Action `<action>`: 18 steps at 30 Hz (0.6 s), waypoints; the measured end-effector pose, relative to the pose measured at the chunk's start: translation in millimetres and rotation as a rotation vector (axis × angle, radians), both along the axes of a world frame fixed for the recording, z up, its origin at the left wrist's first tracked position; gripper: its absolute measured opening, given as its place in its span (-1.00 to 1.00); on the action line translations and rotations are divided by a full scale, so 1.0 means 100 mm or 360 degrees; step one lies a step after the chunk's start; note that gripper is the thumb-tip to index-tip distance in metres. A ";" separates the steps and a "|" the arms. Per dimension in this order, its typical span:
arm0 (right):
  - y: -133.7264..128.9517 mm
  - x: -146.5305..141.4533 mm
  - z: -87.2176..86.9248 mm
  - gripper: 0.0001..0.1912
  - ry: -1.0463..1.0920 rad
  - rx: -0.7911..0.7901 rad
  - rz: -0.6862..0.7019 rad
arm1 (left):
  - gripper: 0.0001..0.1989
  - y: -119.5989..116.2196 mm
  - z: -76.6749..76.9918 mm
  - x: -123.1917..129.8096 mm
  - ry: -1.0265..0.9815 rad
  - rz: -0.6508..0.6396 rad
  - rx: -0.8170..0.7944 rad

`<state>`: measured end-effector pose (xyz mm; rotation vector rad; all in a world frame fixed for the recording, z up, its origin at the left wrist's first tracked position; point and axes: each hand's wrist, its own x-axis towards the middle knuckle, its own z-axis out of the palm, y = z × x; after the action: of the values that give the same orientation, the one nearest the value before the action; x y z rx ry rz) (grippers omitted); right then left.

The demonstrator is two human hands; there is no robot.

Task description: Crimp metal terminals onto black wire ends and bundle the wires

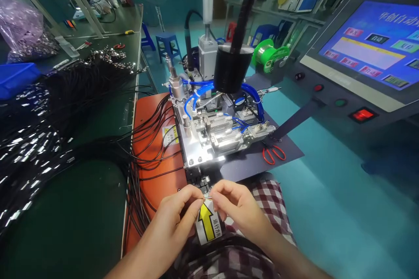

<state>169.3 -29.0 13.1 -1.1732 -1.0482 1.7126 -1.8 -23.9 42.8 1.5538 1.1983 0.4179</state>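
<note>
Thumb and finger of my left hand [180, 213] are pinched together over the front of the machine's feed track. Close beside it, my right hand [237, 209] pinches too, the fingertips almost meeting the left ones. Between them shows a small, thin silvery piece [207, 196], too small to name and mostly hidden by the fingers. Under the hands lies a white label with a yellow arrow [207, 222]. Just ahead stands the metal bench machine [212, 135], with silver blocks and blue air tubes.
Black cables [131, 170] run over the orange board [149, 117] on the left, from a large bundle [81, 78]. Red-handled scissors [274, 154] lie right of the machine. A touchscreen panel [373, 48] and a green wire spool [269, 54] stand at right. A black lamp [232, 67] hangs above.
</note>
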 end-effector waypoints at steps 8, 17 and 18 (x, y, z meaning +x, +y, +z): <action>0.01 0.07 -0.04 -0.67 0.0018 -0.0002 -0.0012 | -0.77 0.08 -0.01 0.05 -0.0146 0.0069 -0.0075; 0.03 0.05 -0.07 -0.72 0.0042 -0.0034 -0.0037 | -0.75 0.01 -0.16 -0.01 -0.0423 0.0257 -0.0395; 0.03 0.05 -0.07 -0.72 0.0048 -0.0040 -0.0033 | -0.75 0.00 -0.16 -0.01 -0.0443 0.0262 -0.0406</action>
<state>174.2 -25.5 5.6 -1.1664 -0.9957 1.7263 -2.7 -23.4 26.7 1.1426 1.1164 0.5472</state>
